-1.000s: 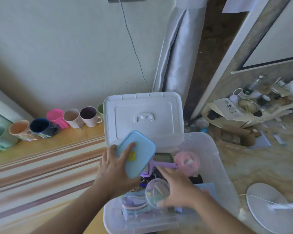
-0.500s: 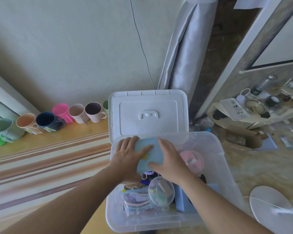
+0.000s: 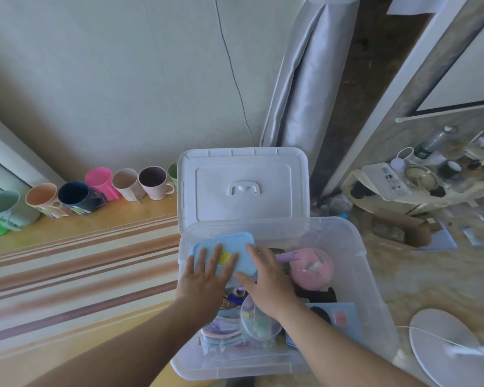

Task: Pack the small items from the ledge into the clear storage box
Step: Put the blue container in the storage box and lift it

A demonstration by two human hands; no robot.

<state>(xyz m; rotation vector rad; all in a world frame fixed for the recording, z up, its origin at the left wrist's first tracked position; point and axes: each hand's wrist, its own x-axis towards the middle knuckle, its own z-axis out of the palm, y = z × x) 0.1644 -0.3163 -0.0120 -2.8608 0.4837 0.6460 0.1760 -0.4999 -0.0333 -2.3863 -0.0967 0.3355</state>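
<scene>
The clear storage box (image 3: 358, 252) stands open on the floor, its white lid (image 3: 243, 169) leaning upright behind it. A flat light-blue box (image 3: 235, 241) with a yellow dot lies in the storage box's far left corner. My left hand (image 3: 204, 280) rests flat on top of it with fingers spread. My right hand (image 3: 266, 283) grips its right side, thumb at the near edge. Below are a pink round case (image 3: 312, 268), a clear round tub (image 3: 259, 319) and several other small items. Several mugs, among them a pink mug (image 3: 99, 181), line the wooden ledge (image 3: 109, 219).
A striped surface (image 3: 67, 275) runs left of the storage box. A grey curtain (image 3: 299, 88) hangs behind the lid. To the right are a cardboard box (image 3: 403, 230), a cluttered low shelf (image 3: 419, 180) and a white round fan base (image 3: 444, 342).
The light-blue box went from tilted in my left hand down into the storage box's far left corner. My right hand left the clear round tub and joined on the blue box.
</scene>
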